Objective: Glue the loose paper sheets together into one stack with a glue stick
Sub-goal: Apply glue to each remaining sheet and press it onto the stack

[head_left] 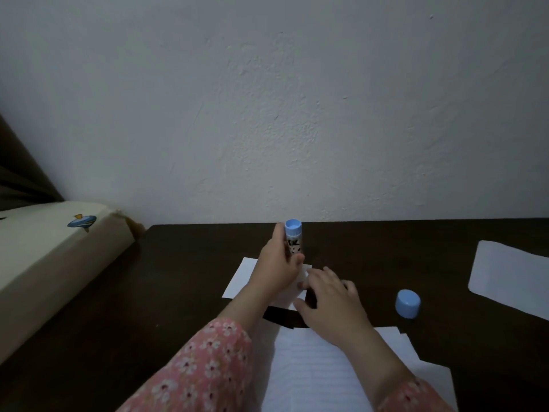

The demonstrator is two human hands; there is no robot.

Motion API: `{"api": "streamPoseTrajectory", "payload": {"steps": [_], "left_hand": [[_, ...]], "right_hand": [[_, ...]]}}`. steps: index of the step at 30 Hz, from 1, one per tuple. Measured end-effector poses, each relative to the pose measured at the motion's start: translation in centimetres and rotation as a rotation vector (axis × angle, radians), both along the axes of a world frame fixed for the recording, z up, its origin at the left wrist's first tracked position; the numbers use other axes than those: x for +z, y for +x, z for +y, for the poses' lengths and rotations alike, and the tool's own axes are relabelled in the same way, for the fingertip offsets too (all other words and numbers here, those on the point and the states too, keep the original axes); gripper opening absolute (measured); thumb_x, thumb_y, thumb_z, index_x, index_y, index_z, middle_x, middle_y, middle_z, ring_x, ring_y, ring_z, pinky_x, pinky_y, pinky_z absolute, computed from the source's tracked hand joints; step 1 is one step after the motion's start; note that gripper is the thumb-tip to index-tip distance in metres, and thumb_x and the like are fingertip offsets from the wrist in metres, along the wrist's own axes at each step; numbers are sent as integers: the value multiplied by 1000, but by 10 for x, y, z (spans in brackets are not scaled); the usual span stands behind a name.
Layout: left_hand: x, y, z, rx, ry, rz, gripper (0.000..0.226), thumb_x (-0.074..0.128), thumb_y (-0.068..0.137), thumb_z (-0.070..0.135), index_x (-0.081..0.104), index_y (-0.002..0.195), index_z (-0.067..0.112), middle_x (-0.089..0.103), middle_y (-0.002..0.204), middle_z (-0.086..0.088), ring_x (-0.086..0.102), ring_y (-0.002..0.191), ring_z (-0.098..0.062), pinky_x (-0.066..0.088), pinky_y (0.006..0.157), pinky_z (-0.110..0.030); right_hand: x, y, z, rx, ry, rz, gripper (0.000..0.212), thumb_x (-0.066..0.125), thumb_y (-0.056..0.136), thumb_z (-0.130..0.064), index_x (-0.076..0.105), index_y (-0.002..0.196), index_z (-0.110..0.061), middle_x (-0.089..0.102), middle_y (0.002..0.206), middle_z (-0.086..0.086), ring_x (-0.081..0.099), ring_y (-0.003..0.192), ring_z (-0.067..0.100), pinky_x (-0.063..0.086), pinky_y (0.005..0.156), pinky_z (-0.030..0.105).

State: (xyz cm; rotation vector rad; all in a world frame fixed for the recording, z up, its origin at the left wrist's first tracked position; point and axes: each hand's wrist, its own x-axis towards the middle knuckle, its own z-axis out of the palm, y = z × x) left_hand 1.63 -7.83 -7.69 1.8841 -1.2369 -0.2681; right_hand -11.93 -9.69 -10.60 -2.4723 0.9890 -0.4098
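While the left hand [277, 263] grips the uncapped glue stick [293, 237] upright, its business end down on a small white sheet [242, 278] on the dark counter [184, 278], the right hand [328, 298] lies flat with relaxed fingers, pinning that sheet's near corner. Gluing seems under way; next the stick must sweep across the sheet, then another sheet go squarely on top. The stick is white-labelled with a blue base; its blue cap [407, 303] stands to the right, between lined sheets [312, 373] nearest the person and a loose sheet [511, 275] far right.
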Motion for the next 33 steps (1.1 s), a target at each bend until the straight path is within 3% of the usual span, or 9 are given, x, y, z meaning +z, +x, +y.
{"api": "streamPoseTrajectory", "payload": {"steps": [17,22,29,31,33], "left_hand": [[3,51,23,34,78,-39,41,62,88,11,41,121,24,57,119,-2,54,106,-12,46,86,-30],[4,65,31,104,81,33,51,62,88,10,38,130,24,54,131,-5,51,123,-22,46,100,-43],[1,77,36,186,76,112,55,60,89,10,34,135,28,51,134,-6,49,126,-26,46,99,-45],[0,79,41,293,-2,213,63,60,90,11,28,141,27,48,137,-8,48,127,-27,44,98,-44],[2,78,51,483,-238,485,75,61,90,14,17,149,29,44,141,-10,46,128,-28,43,101,-46]], "right_hand": [[-7,3,-1,-33,-22,-7,35,44,94,-44,46,127,-32,30,149,-16,9,145,10,9,114,36],[-6,3,-1,-27,-27,6,35,44,95,-45,46,128,-33,29,149,-15,9,145,10,9,115,37],[-4,1,0,-13,-22,14,35,42,96,-45,45,129,-33,27,151,-15,8,146,10,8,115,37],[-4,1,0,-12,-28,15,35,42,96,-45,45,129,-33,27,151,-15,8,146,10,9,115,37],[-5,1,0,-10,-38,19,35,43,96,-45,45,129,-33,29,150,-15,10,145,10,10,115,38]]}}
